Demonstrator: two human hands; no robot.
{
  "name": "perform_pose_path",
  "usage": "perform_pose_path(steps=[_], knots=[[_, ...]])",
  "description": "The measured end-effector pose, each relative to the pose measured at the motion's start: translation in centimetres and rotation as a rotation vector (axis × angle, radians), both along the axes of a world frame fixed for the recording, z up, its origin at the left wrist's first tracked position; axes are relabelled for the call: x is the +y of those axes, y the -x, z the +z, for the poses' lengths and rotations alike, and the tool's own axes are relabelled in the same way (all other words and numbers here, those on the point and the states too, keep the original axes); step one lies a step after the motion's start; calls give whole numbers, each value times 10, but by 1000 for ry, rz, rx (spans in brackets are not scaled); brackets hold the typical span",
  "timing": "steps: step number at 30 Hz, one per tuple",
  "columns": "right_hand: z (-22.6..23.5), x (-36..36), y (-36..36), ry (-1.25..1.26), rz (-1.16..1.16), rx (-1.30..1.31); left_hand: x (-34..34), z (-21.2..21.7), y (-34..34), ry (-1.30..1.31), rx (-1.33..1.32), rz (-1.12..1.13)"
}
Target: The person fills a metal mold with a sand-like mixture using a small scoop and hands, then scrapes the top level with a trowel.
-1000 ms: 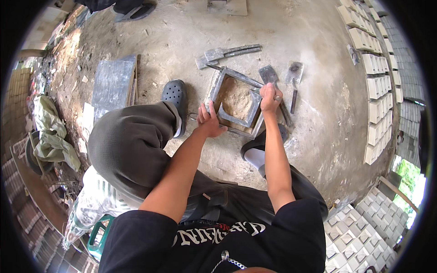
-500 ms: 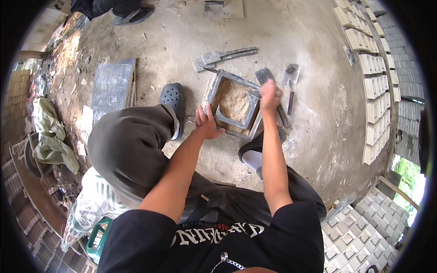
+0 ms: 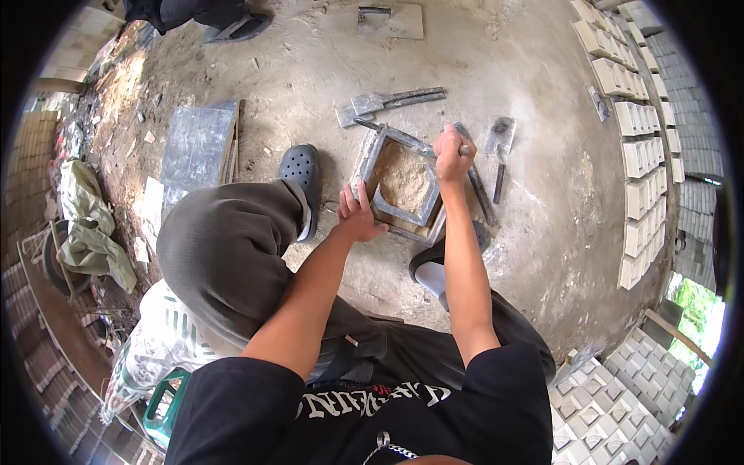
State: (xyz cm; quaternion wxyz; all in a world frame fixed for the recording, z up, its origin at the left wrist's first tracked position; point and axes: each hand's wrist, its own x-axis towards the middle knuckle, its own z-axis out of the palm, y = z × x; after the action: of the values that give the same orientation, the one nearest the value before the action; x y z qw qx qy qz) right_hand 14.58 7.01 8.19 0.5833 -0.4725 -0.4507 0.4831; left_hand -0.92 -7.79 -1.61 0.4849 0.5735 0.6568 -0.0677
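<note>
A square grey mould [image 3: 403, 215], one frame inside another, lies on the floor between my feet. Coarse beige mix [image 3: 404, 180] covers its inside. My left hand [image 3: 359, 215] rests at the mould's left side, fingers spread against its edge. Over the far right corner, my right hand [image 3: 452, 156] is closed in a fist round a tool's handle. The tool looks like a small trowel, its blade mostly hidden by the hand and the mould's rim. Just right of that fist lies a long dark bar [image 3: 482, 194], partly covered.
Beyond the mould lie flat metal tools [image 3: 399, 99]; a trowel [image 3: 501, 139] is to the right and a float [image 3: 390, 21] farther off. Grey boards [image 3: 198, 147] stand at left. Rows of pale blocks [image 3: 643, 194] line the right. Another person's foot [image 3: 240, 29] shows at far left.
My right hand has moved a little left and away from me, toward the mould's far corner, still closed on the tool. My left hand stays at the mould's edge. The view shifts slightly.
</note>
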Motion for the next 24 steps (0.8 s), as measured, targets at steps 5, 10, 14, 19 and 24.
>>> perform_pose_path(steps=[5, 10, 14, 19, 24], knots=[[-24, 20, 2, 41, 84, -99, 4, -6, -4, -3, 6, -2], [-35, 2, 10, 16, -4, -65, -1, -6, -8, -39, 15, -1], [-23, 14, 26, -10, 44, -159, -5, -13, -1, -29, 10, 0], [-58, 7, 19, -45, 18, -110, -3, -6, -12, -28, -9, 13], [-12, 10, 41, -60, 38, -91, -3, -7, -3, -15, -18, 33]])
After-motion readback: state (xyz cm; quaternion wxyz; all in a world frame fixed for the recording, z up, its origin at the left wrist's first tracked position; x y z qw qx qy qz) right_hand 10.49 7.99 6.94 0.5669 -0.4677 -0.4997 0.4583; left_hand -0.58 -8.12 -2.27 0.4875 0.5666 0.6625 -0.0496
